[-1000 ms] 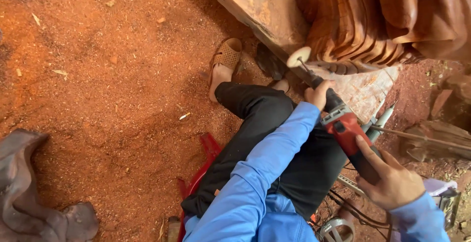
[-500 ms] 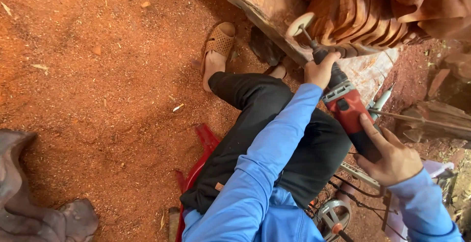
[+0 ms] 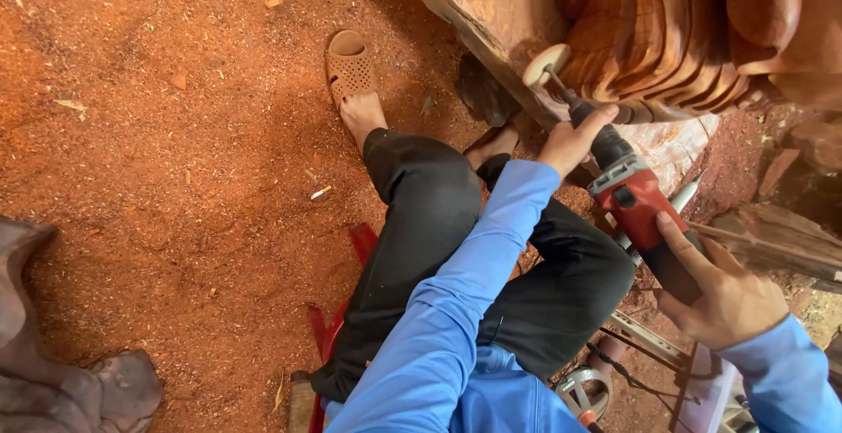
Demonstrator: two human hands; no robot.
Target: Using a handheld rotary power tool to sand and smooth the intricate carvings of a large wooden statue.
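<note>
The right hand (image 3: 728, 297) is wrapped around the dark rear grip of a red and black die grinder (image 3: 633, 200), fingers curled tight on the handle and the index finger lying along the side of the red housing. The left hand (image 3: 570, 139) clasps the black neck of the tool just behind the shaft, thumb and fingers closed around it. The grinder slants up and away from the person, and its round, pale sanding disc (image 3: 545, 64) sits at the lower edge of a large reddish-brown wood carving (image 3: 667, 38) with deep fluted folds; the disc looks to be touching the wood or just beside it, but which cannot be told.

The person sits on a low red stool (image 3: 338, 328), wearing blue sleeves and black trousers, one foot in a perforated tan sandal (image 3: 349, 64) stretched out over ground covered in red sawdust (image 3: 158, 178). A small white scrap (image 3: 321, 193) lies on the sawdust near the leg. A grey, rounded piece of wood (image 3: 53, 372) lies at the lower left, well apart from the hands.
</note>
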